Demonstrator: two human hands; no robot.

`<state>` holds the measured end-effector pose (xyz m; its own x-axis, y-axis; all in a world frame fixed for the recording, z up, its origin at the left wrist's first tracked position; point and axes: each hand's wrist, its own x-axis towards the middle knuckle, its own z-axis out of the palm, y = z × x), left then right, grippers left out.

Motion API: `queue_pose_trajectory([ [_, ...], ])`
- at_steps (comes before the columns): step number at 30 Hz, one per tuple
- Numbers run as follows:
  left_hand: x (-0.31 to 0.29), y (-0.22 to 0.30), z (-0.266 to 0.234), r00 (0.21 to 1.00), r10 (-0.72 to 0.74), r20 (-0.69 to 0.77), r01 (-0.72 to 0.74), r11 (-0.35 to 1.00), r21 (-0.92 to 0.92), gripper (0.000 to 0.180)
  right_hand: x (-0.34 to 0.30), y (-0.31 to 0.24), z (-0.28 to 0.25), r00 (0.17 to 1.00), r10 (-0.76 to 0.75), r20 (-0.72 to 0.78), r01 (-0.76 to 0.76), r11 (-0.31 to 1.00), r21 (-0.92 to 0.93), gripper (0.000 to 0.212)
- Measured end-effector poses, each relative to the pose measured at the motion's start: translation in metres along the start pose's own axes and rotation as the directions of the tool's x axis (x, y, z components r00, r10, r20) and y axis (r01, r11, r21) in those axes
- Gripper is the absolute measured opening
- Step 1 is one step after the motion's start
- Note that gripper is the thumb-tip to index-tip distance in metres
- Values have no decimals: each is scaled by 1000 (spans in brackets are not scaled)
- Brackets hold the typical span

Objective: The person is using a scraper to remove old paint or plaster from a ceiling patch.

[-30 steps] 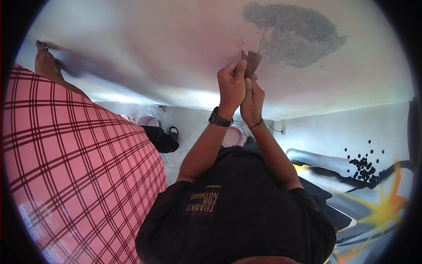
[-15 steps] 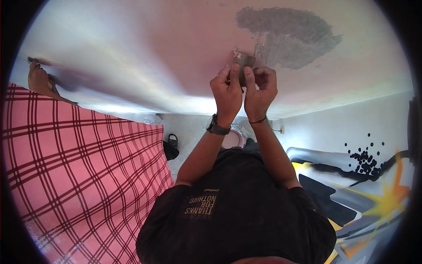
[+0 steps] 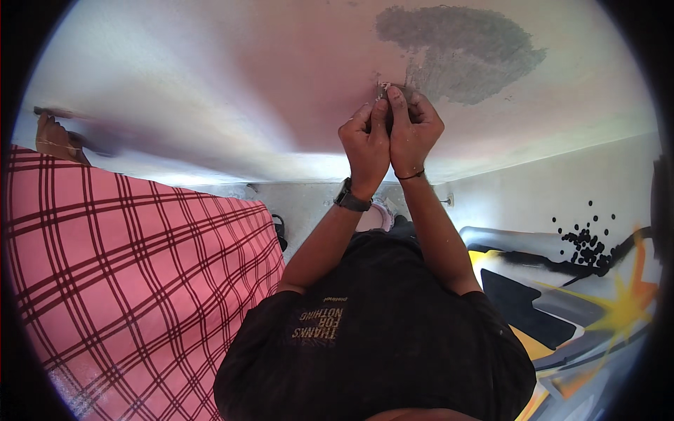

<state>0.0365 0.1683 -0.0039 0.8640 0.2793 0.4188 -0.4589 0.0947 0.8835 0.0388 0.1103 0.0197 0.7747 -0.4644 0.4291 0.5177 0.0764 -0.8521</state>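
Both my hands are pinched round a small putty scraper, held up against the pinkish wall (image 3: 309, 84). My left hand (image 3: 366, 140) has its thumb and fingertips on the near side of the tool, and my right hand (image 3: 414, 137) presses right beside it, wrists almost together. Of the putty scraper (image 3: 384, 90) only a bit of dark blade with whitish filler on it shows; my fingers cover the rest. Just right of and above it, a rough grey patch (image 3: 470, 56) spreads over the wall.
At far left another person's hand (image 3: 57, 139) holds a thin flat tool (image 3: 53, 111) to the wall, beside pink plaid fabric (image 3: 154, 259). Below my wrists stands a pinkish bucket (image 3: 377, 217) on the grey floor (image 3: 305, 203). The right wall carries a painted mural (image 3: 530, 309).
My hands have drawn closer together, and my right hand now covers more of the scraper. The other person's hand has shifted slightly left and down, with the plaid fabric.
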Motion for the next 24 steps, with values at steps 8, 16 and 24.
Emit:
queue_pose_trajectory([
  [8, 7, -2, 0, 1000, -9, 11, 9, 1000, 14, 34, 4, -1, 4, 999, -6, -48, 4, 1000, -30, 11],
  [16, 8, 1, 8, 999, 22, 23, -23, 999, 27, 37, 11, -2, -2, 995, -58, -81, 57, 998, -16, 11],
  [24, 2, 1, 27, 999, 45, 0, -45, 997, 60, 36, 20, -5, -20, 997, -41, -63, 39, 998, -39, 14],
])
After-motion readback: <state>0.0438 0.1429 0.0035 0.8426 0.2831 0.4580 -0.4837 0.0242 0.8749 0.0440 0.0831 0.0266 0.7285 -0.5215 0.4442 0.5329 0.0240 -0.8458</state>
